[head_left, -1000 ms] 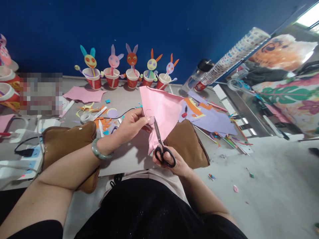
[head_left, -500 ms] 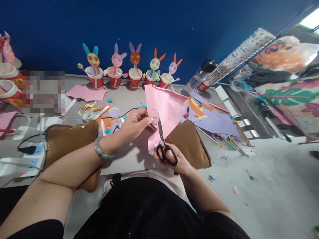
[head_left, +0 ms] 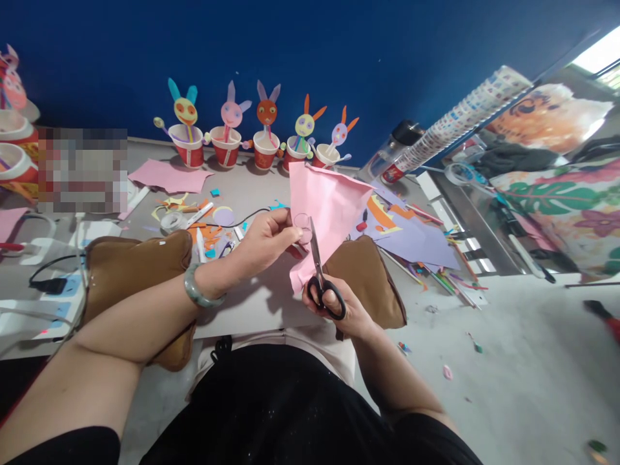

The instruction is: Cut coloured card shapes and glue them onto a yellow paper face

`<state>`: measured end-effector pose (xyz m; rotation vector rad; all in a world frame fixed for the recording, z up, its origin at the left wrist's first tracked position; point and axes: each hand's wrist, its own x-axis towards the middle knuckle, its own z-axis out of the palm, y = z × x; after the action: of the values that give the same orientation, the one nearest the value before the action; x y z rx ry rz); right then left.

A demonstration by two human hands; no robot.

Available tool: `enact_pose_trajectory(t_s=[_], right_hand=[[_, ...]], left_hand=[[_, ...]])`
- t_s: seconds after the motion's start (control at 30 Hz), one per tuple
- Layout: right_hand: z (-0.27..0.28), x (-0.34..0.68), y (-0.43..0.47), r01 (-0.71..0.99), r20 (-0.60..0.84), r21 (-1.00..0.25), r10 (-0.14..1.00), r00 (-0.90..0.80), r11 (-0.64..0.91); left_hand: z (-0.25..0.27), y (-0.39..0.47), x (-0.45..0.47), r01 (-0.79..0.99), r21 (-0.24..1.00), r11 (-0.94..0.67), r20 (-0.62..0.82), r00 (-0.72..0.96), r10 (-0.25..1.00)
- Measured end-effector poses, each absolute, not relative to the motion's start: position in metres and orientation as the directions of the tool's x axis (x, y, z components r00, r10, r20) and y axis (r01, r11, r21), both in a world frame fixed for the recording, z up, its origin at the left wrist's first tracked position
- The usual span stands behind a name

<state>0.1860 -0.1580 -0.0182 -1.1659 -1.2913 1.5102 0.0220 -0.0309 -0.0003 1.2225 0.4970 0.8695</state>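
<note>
A dark blue wall (head_left: 310, 45) rises behind the table (head_left: 252, 184), smooth apart from a few tiny pale specks. The table's top is plain grey, and its back edge runs along the foot of the wall. Pale grey floor (head_left: 513, 342) spreads to the right of the table, with a soft sheen. Far beyond the table's right end, high up, a bright white pane (head_left: 600, 48) is cut off by the view's edge. Soft shadows lie on the table.
</note>
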Motion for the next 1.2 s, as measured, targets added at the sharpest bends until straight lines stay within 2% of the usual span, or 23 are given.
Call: enact_pose_trajectory(t_s=[0.47, 0.7, 1.0, 1.2], right_hand=[[-0.021, 0.195, -0.154, 0.062, -0.084, -0.995, 0.972, -0.221, -0.072], [-0.020, 0.197, -0.153, 0.161, -0.111, -0.984, 0.970, -0.214, -0.077], [-0.020, 0.201, -0.150, 0.305, -0.084, -0.952, 0.978, -0.189, -0.023], [-0.013, 0.206, -0.146, 0.336, -0.101, -0.942, 0.968, -0.232, -0.018]], left_hand=[[-0.003, -0.033, 0.024, -0.333, 0.937, 0.104, 0.131, 0.612, 0.780], [-0.008, -0.032, 0.025, -0.387, 0.921, 0.054, 0.197, 0.580, 0.791], [-0.012, -0.030, 0.025, -0.364, 0.932, 0.012, 0.207, 0.555, 0.805], [-0.009, -0.031, 0.025, -0.364, 0.932, 0.008, 0.212, 0.560, 0.801]])
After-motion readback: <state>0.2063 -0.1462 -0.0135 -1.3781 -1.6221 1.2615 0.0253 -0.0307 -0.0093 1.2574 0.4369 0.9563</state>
